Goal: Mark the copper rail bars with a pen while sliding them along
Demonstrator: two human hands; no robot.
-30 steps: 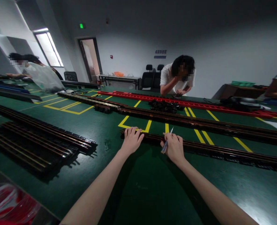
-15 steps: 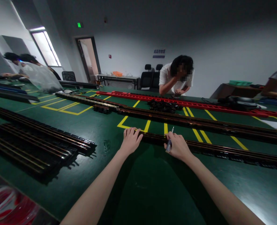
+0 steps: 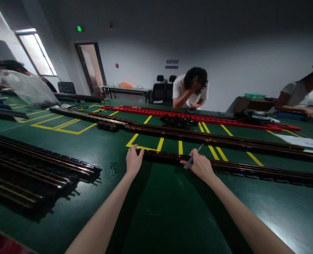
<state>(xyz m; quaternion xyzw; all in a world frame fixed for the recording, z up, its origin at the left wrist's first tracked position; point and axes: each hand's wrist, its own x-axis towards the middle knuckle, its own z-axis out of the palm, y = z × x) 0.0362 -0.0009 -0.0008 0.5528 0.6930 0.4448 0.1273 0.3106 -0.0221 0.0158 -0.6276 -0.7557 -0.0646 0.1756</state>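
At left, a group of black rails [image 3: 37, 169] is laid on the green bench [image 3: 158, 218]. Next, the left hand [image 3: 134, 160], fingers bent, is set at the left end of a long dark rail [image 3: 234, 167] on the bench; whether it is gripped cannot be told. Farther right, a slim screwdriver-like tool [image 3: 189, 162] is gripped in the right hand [image 3: 200, 165] at the same rail, its tip pointed away.

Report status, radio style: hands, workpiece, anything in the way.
Left hand at left end of dark rail. Right hand gripping pen-like tool by same rail. More rails beyond; no blockage seen.
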